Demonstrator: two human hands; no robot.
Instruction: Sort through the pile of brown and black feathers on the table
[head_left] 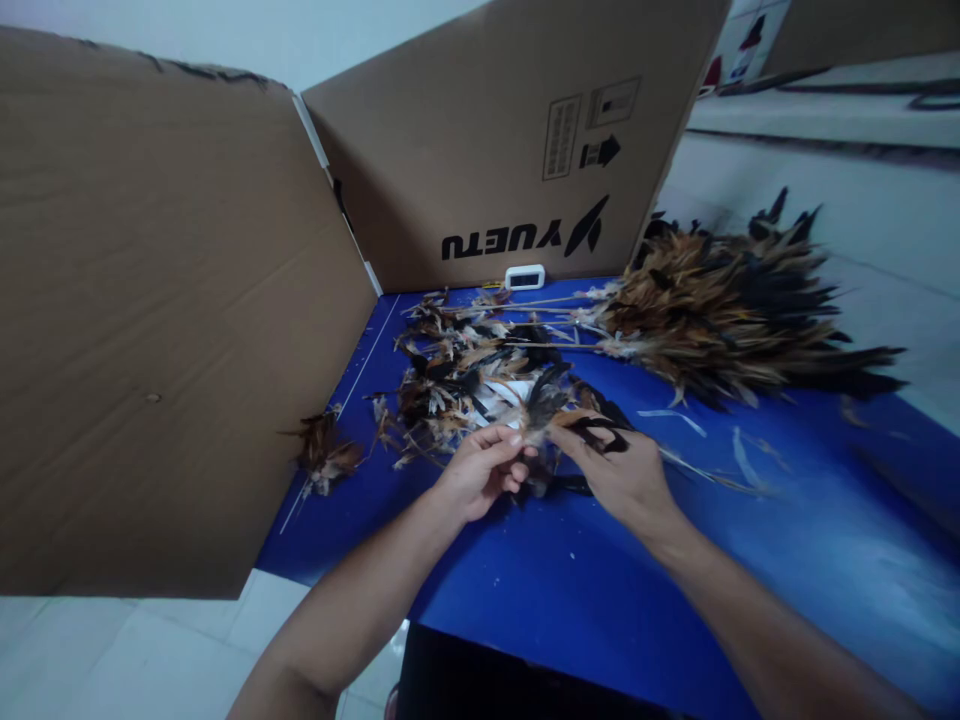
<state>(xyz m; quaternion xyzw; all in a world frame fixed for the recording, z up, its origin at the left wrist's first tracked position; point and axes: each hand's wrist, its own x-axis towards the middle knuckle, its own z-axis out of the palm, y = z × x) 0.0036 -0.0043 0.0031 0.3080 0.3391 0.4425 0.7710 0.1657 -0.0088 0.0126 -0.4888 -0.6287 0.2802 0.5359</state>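
Observation:
My left hand (pixel 487 468) is closed in a pinch at the pale, fluffy base of a small bunch of dark feathers (pixel 546 398). The feathers fan upward and away from its fingertips. Close beside it on the right, my right hand (pixel 626 475) has its fingers closed at brown and black feathers (pixel 589 420). A dark curved shape lies across its fingers; I cannot tell whether it is all feather. Behind both hands spreads a loose pile of brown, black and white feathers (pixel 435 395) on the blue tabletop (pixel 517 600).
Large feather bundles on thin sticks (pixel 720 310) lie at the back right. A small white digital device (pixel 525 277) stands against the printed cardboard panel (pixel 487 140). Another cardboard panel (pixel 150 300) rises at left, near a small feather clump (pixel 326 452). Clear strips (pixel 675 420) lie rightward.

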